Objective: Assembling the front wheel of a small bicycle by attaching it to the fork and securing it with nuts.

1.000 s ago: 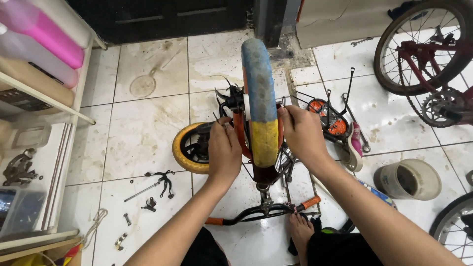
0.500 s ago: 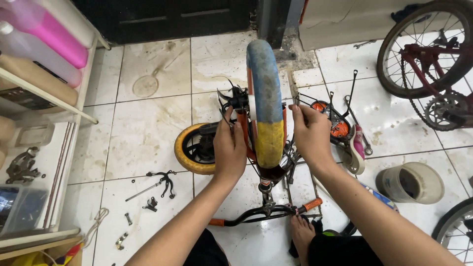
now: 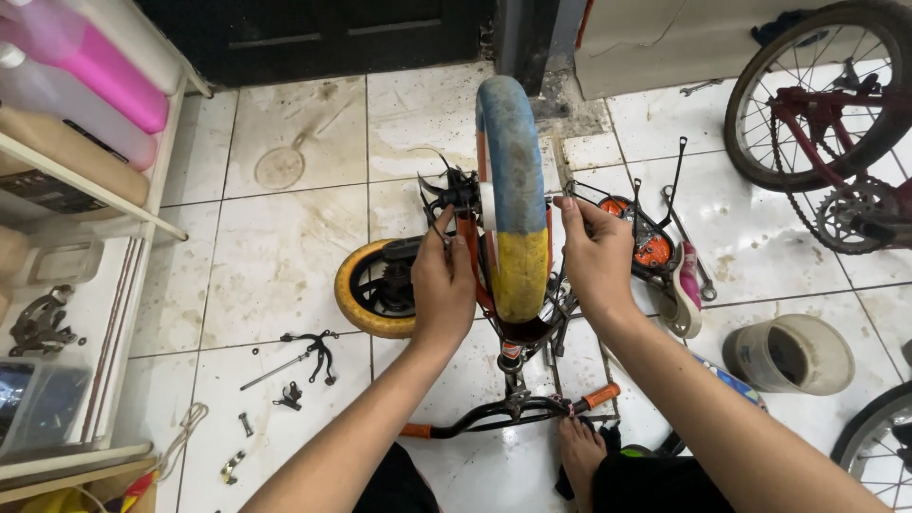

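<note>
I hold a small upturned bicycle on the tiled floor (image 3: 285,256), its handlebar (image 3: 513,413) resting on the tiles near my foot (image 3: 581,451).

Risks, as I judge them:
- The wheel (image 3: 513,190) stands upright between my hands. If either hand slips at the axle, the wheel may tilt in the orange fork (image 3: 468,249) and sit crooked.
- Loose brake parts (image 3: 304,356) and bolts lie on the floor to my left. A shift of my knee could scatter them.
- The bicycle balances on the handlebar alone, so a hard push to one side could tip it toward the yellow wheel (image 3: 375,290) behind.

Pose:
- Left hand (image 3: 445,290): forearm reaches up from lower left, wrist straight, fingers closed narrowly on the fittings at the left end of the axle, beside the fork.
- Right hand (image 3: 597,261): forearm comes from lower right, fingers curled and pinched on the right end of the axle. I cannot tell what small part it grips.

A beige bucket (image 3: 793,353) stands to my right, well apart from the work, and another bicycle (image 3: 826,123) is at the upper right.
</note>
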